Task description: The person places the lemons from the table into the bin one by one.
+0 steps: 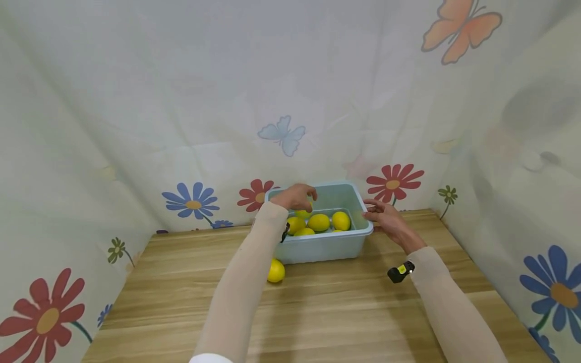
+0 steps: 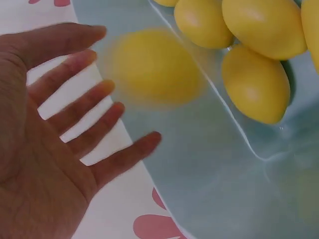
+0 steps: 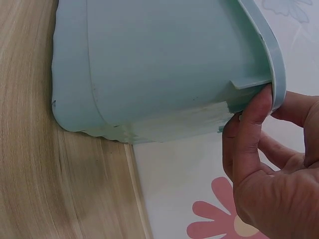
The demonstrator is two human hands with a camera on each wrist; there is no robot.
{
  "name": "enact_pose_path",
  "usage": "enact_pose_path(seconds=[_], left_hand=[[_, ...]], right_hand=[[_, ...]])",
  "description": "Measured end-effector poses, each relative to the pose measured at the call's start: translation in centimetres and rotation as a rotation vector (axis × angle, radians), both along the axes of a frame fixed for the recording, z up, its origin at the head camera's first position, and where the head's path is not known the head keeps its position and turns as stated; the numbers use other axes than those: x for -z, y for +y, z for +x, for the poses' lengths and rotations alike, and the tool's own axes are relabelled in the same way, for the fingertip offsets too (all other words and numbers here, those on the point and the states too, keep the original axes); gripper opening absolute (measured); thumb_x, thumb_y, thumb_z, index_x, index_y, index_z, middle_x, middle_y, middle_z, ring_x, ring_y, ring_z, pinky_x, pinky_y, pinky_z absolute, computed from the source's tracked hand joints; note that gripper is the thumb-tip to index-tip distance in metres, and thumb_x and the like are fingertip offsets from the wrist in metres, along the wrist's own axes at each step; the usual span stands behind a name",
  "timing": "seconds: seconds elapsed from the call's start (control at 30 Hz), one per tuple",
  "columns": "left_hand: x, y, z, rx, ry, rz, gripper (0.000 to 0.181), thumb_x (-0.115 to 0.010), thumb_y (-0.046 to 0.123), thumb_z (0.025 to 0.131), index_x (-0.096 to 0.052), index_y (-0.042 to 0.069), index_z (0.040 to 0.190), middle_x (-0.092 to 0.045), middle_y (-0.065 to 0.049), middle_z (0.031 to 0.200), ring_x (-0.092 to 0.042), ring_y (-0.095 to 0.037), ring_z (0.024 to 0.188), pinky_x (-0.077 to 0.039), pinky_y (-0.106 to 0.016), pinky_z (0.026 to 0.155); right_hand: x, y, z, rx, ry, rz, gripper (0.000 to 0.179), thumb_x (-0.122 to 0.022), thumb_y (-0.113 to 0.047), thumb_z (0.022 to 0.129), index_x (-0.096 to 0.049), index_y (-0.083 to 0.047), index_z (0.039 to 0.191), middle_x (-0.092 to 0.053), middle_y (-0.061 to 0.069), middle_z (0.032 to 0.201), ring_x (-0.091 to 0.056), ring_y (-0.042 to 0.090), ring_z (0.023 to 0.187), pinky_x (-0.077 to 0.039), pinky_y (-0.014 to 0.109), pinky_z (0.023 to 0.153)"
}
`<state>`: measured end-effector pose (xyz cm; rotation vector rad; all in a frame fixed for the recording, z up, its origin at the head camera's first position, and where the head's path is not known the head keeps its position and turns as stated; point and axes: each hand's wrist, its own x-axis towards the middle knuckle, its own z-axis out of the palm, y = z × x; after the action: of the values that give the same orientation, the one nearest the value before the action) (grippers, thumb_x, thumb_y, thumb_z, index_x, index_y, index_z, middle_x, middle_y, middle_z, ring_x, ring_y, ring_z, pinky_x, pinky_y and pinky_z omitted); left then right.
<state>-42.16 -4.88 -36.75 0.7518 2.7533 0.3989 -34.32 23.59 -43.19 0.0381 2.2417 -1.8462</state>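
A light blue plastic bin [image 1: 324, 249] on the table holds several yellow lemons [image 1: 318, 222]. Over its left part is my left hand [image 1: 297, 197], fingers spread and nothing in the palm. Just off those fingertips, a blurred lemon [image 2: 157, 68] drops inside the bin in the left wrist view, apart from the hand. At the bin's right end my right hand [image 1: 389, 222] pinches the rim; the right wrist view shows the fingers [image 3: 249, 134] curled under the lip, with the thumb side over it. One lemon [image 1: 276, 271] lies on the table outside, at the bin's front left, partly behind my left forearm.
The wooden table [image 1: 345, 312] ends at a pale cloth backdrop [image 1: 218, 101] printed with flowers and butterflies, which hangs behind and on both sides. Black wrist devices, such as the one on my right wrist [image 1: 400, 272], stick out a little from the sleeves.
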Motion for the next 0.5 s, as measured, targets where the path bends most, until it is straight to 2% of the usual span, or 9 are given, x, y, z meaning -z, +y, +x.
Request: enact_pose_path(seconds=[0.23, 0.5], left_hand=[[-0.4, 0.0, 0.4, -0.03, -0.031, -0.012, 0.046, -0.072, 0.021, 0.085, -0.058, 0.019, 0.13, -0.048, -0.007, 0.148, -0.052, -0.028, 0.118, -0.049, -0.046, 0.103], [-1.1, -0.2, 1.3, 0.012, 0.094, -0.035, 0.055, -0.072, 0.032, 0.088, -0.051, 0.022, 0.138, -0.048, -0.006, 0.147, -0.047, -0.025, 0.129, -0.042, -0.044, 0.112]], right_hand=[[-0.2, 0.1, 0.0, 0.01, 0.0, 0.005, 0.062, -0.057, -0.02, 0.099, -0.031, -0.019, 0.154, -0.04, 0.02, 0.147, -0.045, 0.045, 0.129, -0.051, 0.047, 0.102], [0.0, 0.2, -0.1, 0.002, -0.003, 0.022, 0.063, -0.059, -0.023, 0.098, -0.03, -0.02, 0.155, -0.039, 0.02, 0.149, -0.046, 0.043, 0.129, -0.053, 0.044, 0.101]])
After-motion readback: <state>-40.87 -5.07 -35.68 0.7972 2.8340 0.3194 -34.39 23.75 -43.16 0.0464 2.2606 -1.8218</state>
